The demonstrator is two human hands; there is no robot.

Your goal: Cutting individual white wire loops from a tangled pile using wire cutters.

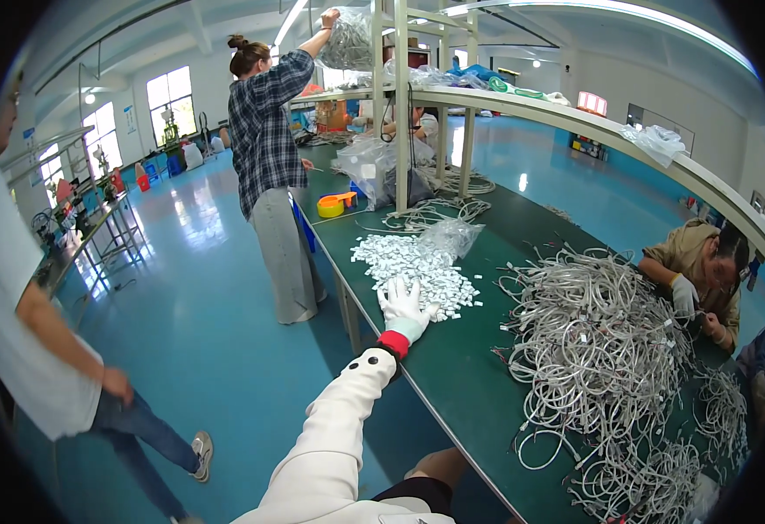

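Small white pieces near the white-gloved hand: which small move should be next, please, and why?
I would perhaps curl the left hand gently and gather a few small white pieces, because the hand is spread open at their near edge, its fingers reach among them, and some pieces lie scattered to its right.
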